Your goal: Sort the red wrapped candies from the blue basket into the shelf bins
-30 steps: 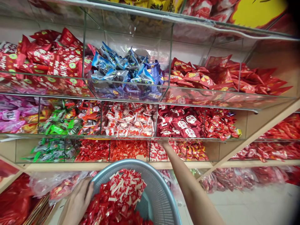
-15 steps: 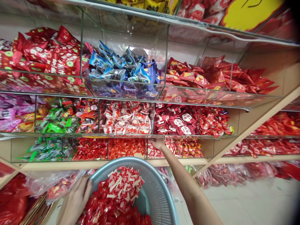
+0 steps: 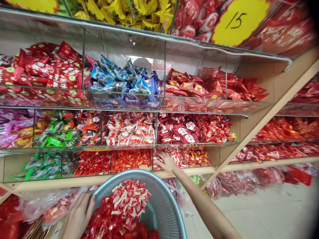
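A grey-blue plastic basket [image 3: 171, 207] is held in front of me, its near part cut off by the bottom of the view. My left hand [image 3: 79, 212] wraps over the basket's left rim. Inside lie red-wrapped candies [image 3: 109, 222] and, on top of them, a heap of red-and-white wrapped candies [image 3: 132, 197]. My right hand [image 3: 166, 162] reaches into the lowest shelf, fingers spread, at a compartment of red-and-white candies [image 3: 180, 156]. Nothing shows in its grasp. Its fingertips lie over the candies; whether they touch them I cannot tell.
Glass dividers [image 3: 153, 159] separate the candy compartments. Above run more glass-fronted shelves, with blue packets [image 3: 124, 76] and a yellow price tag marked 15 [image 3: 240, 21]. A wooden board edge [image 3: 139, 174] lies between basket and shelf. Plastic bags [image 3: 231, 182] of candy sit below.
My right hand has drawn slightly back and down from deeper in the compartment, and its spread fingers now show. The view has tilted up and shifted right. My left hand stays on the rim.
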`<state>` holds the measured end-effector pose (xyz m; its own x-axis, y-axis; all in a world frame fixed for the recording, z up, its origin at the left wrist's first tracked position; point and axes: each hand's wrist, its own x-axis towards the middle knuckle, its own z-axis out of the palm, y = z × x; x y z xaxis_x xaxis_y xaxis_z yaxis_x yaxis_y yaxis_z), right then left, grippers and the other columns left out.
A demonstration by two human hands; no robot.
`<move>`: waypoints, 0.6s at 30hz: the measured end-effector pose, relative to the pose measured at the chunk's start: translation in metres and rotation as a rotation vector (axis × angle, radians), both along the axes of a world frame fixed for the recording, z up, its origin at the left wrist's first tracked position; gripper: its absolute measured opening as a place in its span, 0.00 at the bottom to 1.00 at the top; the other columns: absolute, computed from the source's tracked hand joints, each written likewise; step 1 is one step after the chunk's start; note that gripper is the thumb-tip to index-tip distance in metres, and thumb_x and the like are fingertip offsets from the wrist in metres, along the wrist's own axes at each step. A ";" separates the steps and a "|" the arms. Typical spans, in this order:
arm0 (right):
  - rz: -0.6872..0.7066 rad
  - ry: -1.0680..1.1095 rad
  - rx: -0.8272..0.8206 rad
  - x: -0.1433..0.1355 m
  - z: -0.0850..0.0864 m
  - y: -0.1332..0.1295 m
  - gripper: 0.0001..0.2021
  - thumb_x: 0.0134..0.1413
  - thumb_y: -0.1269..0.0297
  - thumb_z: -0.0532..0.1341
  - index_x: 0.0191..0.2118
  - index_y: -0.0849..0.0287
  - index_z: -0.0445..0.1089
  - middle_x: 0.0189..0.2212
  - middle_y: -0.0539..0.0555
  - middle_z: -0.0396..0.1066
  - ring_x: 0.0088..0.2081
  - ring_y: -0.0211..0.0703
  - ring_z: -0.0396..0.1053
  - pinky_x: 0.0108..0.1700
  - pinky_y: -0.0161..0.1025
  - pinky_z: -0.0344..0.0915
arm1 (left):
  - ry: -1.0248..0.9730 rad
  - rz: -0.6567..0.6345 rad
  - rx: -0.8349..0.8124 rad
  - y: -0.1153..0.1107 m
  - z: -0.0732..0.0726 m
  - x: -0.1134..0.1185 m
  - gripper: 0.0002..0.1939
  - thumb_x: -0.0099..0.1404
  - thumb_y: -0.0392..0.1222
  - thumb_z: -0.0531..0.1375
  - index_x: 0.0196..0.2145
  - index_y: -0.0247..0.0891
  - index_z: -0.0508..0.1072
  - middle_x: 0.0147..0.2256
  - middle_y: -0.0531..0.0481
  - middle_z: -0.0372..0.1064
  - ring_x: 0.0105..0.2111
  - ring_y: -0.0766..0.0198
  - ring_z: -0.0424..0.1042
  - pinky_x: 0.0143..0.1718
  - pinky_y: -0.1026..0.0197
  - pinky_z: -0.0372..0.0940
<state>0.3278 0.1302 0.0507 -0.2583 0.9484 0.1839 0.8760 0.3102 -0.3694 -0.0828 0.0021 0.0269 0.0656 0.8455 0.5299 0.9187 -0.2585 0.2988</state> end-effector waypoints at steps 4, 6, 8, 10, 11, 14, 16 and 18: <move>-0.235 0.053 0.037 0.026 0.012 0.001 0.24 0.62 0.50 0.45 0.56 0.55 0.62 0.55 0.59 0.63 0.56 0.51 0.59 0.55 0.46 0.53 | 0.000 0.010 0.018 0.001 0.000 0.001 0.14 0.65 0.51 0.47 0.38 0.42 0.67 0.35 0.49 0.73 0.36 0.58 0.73 0.37 0.59 0.67; -0.420 0.022 0.008 0.038 0.016 0.002 0.24 0.62 0.52 0.46 0.56 0.59 0.63 0.53 0.64 0.63 0.53 0.54 0.61 0.52 0.46 0.57 | 0.005 0.008 0.013 0.001 0.000 0.000 0.15 0.65 0.51 0.47 0.38 0.42 0.67 0.36 0.48 0.73 0.37 0.58 0.73 0.38 0.59 0.67; -0.571 -0.013 -0.044 0.043 0.016 0.001 0.26 0.60 0.53 0.47 0.57 0.63 0.60 0.53 0.69 0.61 0.52 0.58 0.62 0.49 0.49 0.58 | 0.009 0.000 0.013 0.001 -0.001 0.000 0.15 0.65 0.51 0.46 0.38 0.42 0.67 0.36 0.48 0.73 0.38 0.58 0.73 0.39 0.59 0.67; -0.642 -0.029 -0.129 0.041 0.014 -0.001 0.29 0.59 0.51 0.47 0.60 0.65 0.56 0.55 0.72 0.57 0.54 0.63 0.59 0.48 0.53 0.58 | 0.010 0.000 0.015 0.002 -0.002 0.000 0.15 0.65 0.50 0.46 0.38 0.42 0.68 0.36 0.48 0.72 0.37 0.58 0.73 0.40 0.59 0.67; -0.651 -0.031 -0.175 0.037 0.013 -0.002 0.30 0.59 0.50 0.47 0.61 0.65 0.55 0.56 0.72 0.56 0.55 0.65 0.58 0.48 0.55 0.58 | 0.012 0.001 0.009 0.002 -0.002 0.000 0.15 0.65 0.50 0.46 0.38 0.42 0.68 0.36 0.48 0.72 0.37 0.58 0.73 0.40 0.59 0.67; -0.646 -0.024 -0.271 0.019 0.011 -0.003 0.32 0.58 0.48 0.48 0.61 0.65 0.54 0.58 0.72 0.53 0.59 0.66 0.52 0.51 0.56 0.54 | 0.019 0.009 -0.015 0.001 -0.004 0.000 0.15 0.65 0.50 0.46 0.40 0.41 0.67 0.37 0.48 0.72 0.39 0.59 0.72 0.41 0.59 0.66; -0.605 -0.005 -0.286 0.007 0.010 -0.003 0.32 0.58 0.47 0.48 0.60 0.65 0.56 0.59 0.72 0.52 0.60 0.65 0.50 0.54 0.56 0.52 | 0.019 0.012 -0.032 0.000 -0.005 -0.001 0.16 0.66 0.50 0.46 0.41 0.41 0.67 0.38 0.48 0.71 0.39 0.59 0.72 0.41 0.59 0.66; -0.530 0.008 -0.286 0.000 0.009 -0.002 0.31 0.57 0.46 0.48 0.59 0.64 0.58 0.60 0.71 0.51 0.60 0.65 0.49 0.54 0.57 0.50 | 0.012 0.008 -0.044 0.000 -0.007 -0.002 0.16 0.66 0.50 0.46 0.41 0.41 0.67 0.39 0.47 0.71 0.40 0.59 0.72 0.41 0.60 0.66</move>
